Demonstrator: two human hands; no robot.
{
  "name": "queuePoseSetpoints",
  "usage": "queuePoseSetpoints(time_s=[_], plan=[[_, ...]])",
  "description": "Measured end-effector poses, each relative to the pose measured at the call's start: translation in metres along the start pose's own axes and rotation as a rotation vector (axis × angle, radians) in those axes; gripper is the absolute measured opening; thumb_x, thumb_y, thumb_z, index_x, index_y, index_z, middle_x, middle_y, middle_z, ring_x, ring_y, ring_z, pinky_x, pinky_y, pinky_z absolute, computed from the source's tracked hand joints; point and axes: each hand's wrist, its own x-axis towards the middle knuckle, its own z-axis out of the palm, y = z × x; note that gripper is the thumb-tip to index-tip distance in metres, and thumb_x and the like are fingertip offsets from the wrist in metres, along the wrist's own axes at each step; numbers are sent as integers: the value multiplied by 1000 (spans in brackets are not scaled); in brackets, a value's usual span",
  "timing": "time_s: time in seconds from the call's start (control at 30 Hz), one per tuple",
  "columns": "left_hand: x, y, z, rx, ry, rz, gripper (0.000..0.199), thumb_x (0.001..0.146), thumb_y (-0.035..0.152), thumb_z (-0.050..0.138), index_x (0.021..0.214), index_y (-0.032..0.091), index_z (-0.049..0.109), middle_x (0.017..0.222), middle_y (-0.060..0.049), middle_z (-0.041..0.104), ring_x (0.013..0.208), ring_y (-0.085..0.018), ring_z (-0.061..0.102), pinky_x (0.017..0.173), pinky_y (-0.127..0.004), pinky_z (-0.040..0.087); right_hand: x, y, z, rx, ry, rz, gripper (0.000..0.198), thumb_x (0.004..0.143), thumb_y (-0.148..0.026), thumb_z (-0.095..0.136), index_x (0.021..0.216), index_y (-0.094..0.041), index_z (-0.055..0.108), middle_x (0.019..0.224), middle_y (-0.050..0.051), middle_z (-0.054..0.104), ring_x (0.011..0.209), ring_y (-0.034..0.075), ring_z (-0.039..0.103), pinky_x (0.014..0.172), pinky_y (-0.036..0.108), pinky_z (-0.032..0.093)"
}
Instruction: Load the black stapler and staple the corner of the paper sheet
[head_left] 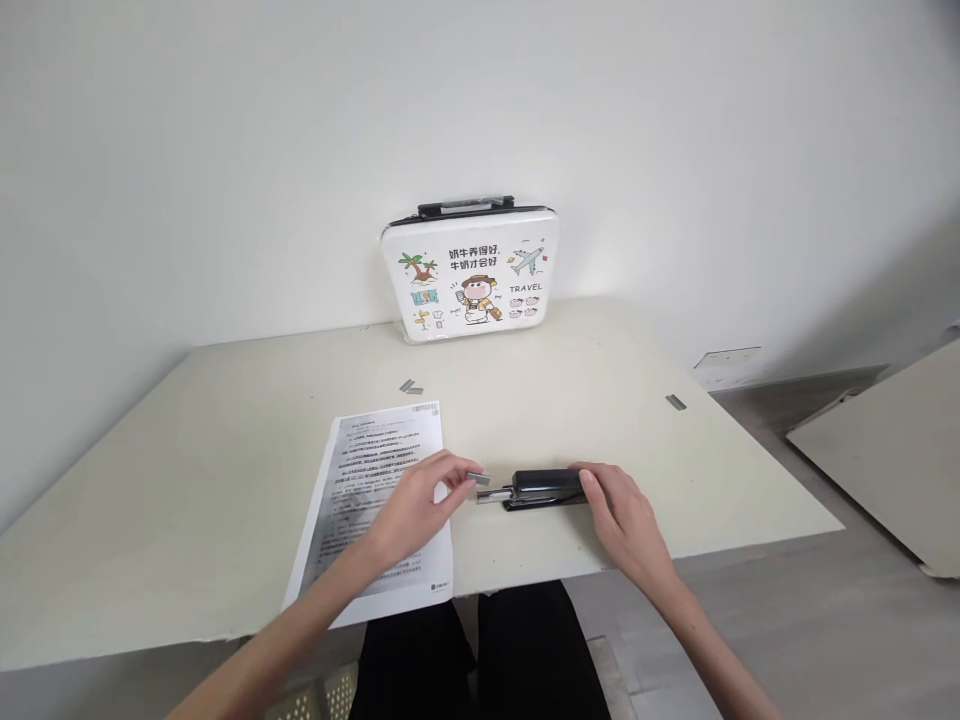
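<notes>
Now the left hand [417, 503] hovers over the right edge of a printed sheet of paper [379, 500], its fingertips pinched together on a short silver strip of staples [475, 479] held right at the open front of a black stapler [541, 489]. That stapler lies flat on the pale table [187, 470], just right of the sheet, with its metal staple channel poking out towards the strip. Over on the other side, the right hand [622, 515] rests on the back end of the stapler, fingers curled down against its top and side, steadying it. The sheet carries dense lines of print, too small to read. At the far edge, propped upright against the white wall, stands a small white case [471, 270] with a black handle, cartoon palm tree, plane and a cow figure, Chinese characters across the top and the word "TRAVEL" on its right. Loose staple strips lie about: two [410, 387] beyond the paper, one [676, 402] well off to the right.
</notes>
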Motion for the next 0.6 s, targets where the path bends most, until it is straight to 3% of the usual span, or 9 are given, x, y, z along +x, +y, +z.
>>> queuePoseSetpoints(time_s=[0.37,0.6], plan=[[-12,2,19,235,39,93,23,106,38,52,110,27,72,106,-4,71,90,-21,69,75,-33,56,1,-3,-2,21,-2,3,44,110,-52,32,118,-27,68,116,9,73,110,28,64,95,45,51],[-11,-2,26,269,28,97,24,107,39,51,110,25,70,104,-4,70,82,-19,69,68,-31,55,1,-2,-2,19,1,-7,44,110,-52,32,118,-27,68,117,9,73,109,28,65,96,46,50]])
